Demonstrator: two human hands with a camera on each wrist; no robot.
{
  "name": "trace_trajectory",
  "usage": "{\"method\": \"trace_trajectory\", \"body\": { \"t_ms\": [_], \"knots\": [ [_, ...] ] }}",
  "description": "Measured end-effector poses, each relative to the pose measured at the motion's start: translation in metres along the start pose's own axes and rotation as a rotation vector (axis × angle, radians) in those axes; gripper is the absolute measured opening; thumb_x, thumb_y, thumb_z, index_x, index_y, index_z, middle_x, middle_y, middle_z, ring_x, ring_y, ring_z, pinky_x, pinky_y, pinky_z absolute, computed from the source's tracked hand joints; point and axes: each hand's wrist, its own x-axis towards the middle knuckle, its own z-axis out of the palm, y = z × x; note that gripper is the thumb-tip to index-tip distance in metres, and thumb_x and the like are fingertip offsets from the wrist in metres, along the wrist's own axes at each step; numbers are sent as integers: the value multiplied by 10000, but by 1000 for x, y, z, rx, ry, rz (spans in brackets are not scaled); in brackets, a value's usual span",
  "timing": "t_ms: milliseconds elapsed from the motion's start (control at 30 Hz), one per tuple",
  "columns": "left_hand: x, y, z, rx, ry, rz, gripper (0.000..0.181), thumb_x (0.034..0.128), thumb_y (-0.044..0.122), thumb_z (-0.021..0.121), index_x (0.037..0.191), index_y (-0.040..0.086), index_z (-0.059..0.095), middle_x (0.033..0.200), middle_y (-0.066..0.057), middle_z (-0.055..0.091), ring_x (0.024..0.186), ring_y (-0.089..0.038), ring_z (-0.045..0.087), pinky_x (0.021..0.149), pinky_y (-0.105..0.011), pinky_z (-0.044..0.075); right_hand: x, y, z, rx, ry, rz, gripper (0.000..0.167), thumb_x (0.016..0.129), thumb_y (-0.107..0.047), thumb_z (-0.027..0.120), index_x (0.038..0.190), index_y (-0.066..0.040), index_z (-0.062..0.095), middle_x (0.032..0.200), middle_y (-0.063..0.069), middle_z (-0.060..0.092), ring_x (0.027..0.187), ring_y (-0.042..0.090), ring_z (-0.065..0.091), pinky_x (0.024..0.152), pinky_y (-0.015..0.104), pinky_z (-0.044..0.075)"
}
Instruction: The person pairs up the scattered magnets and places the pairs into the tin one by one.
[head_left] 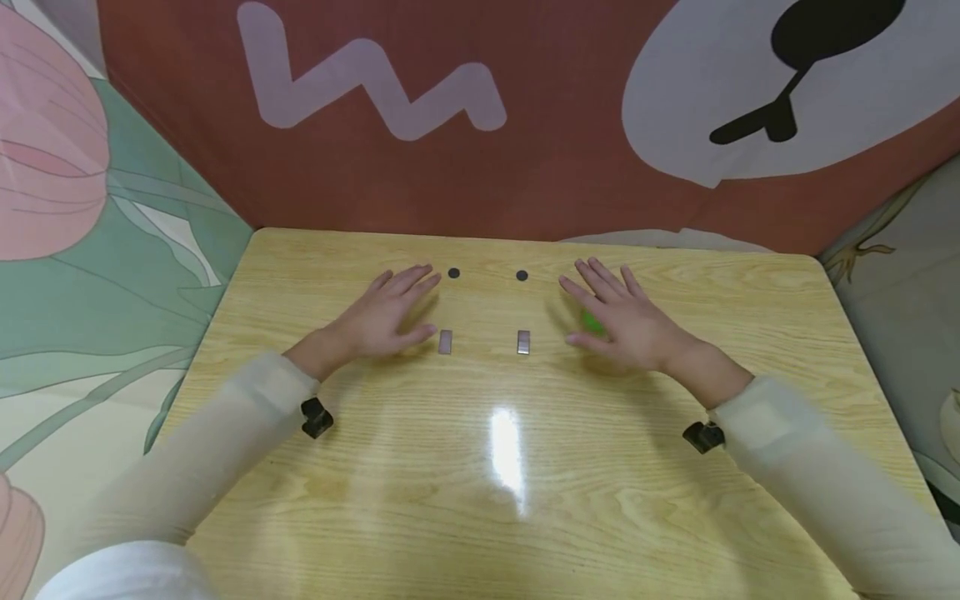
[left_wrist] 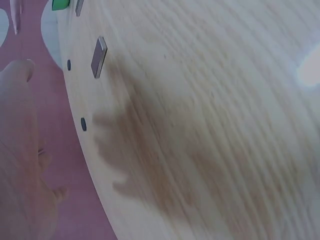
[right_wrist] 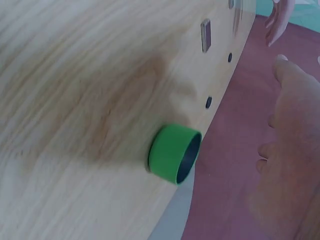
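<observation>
Green, open-mouthed cup-shaped part (right_wrist: 171, 153): located on the wood-grain counter (head_left: 420, 508), below the right hand (head_left: 630, 327). In the head view the hand covers most of this part; in the right wrist view its side wall and dark interior are exposed. Its interior depth cannot be determined from this angle.

Right hand: raised above the counter, fingers extended and spread wide, apart from the green part. Left hand (head_left: 382, 318): likewise raised, fingers extended, thumb directed toward the nearest plate; its shadow falls on the counter beneath.

Between the hands, four small items form two pairs. Far row: left dark disc (head_left: 453, 273) and right dark disc (head_left: 522, 276), near the far edge of the counter. Near row: left rectangular plate (head_left: 446, 342) and right rectangular plate (head_left: 523, 342), each positioned on the person's side of its corresponding disc. The plates appear to be metal, although the wrist views are hazy.

Pale sleeves (head_left: 247, 433) cover both forearms. A red-brown backdrop (head_left: 525, 183) stands behind the counter.
</observation>
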Motion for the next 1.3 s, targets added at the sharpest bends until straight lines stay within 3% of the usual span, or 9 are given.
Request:
{"method": "trace_trajectory", "body": {
  "t_ms": [400,633,967,1300],
  "knots": [
    [0,10,18,-71,-15,-3,752,984,409,627,1579,49,340,1636,-188,273,1493,-360,284,1181,-578,239,8,-14,21,74,-3,-56,797,1040,-457,558,1624,-56,194,1685,178,116,1562,317,36,1251,486,78],
    [-1,15,28,-65,-12,0,723,964,398,655,1549,53,407,1581,-205,366,1447,-371,360,1149,-576,308,13,-25,36,110,11,-67,780,1024,-413,607,1593,-1,267,1647,198,252,1541,341,170,1223,506,211],
    [0,17,39,-75,14,-4,567,920,362,732,1355,30,582,1318,-133,572,1203,-294,533,1016,-482,445,23,-36,55,171,90,-17,683,967,-323,716,1474,59,462,1480,238,486,1379,381,446,1146,490,373],
    [1,17,45,-118,31,-4,431,908,284,751,1232,31,622,1164,-88,612,1056,-250,556,950,-423,479,31,-44,70,161,164,24,482,932,-224,764,1303,51,626,1224,172,652,1157,326,590,1012,448,490]
  ]
}}
